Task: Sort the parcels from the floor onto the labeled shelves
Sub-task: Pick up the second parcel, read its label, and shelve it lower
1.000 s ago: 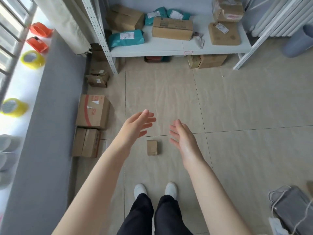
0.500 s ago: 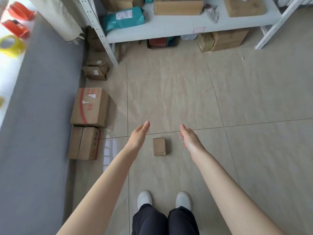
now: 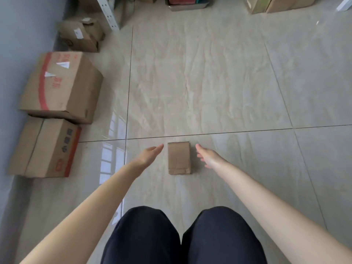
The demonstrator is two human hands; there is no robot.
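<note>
A small brown cardboard parcel (image 3: 179, 158) lies flat on the glossy beige floor tile (image 3: 209, 82), just on the near side of a dark grout line; it is a plain rectangular box with creased, slightly scuffed faces and a faint seam down its top. The left hand (image 3: 149, 156) is just beside its left edge and the right hand (image 3: 208, 156) just beside its right edge, palms turned inward toward the box, fingers stretched out straight and loosely together, neither hand touching the cardboard. Bare forearms run back from both hands to the bottom corners of the view, and between them are the person's knees in dark trousers (image 3: 181, 237). The tiles are polished stone-look squares with pale veining that mirror a window's light at the left. Along the grey wall (image 3: 17, 44) on the left stand bigger corrugated cartons: one with a red stripe and red print (image 3: 61, 86), and nearer, touching it, another with a red band along one edge (image 3: 45, 148). Farther back sits a crumpled, dented carton (image 3: 81, 36) beside the perforated white metal shelf post (image 3: 108, 13). More boxes show at the top edge, cut off by the frame.
</note>
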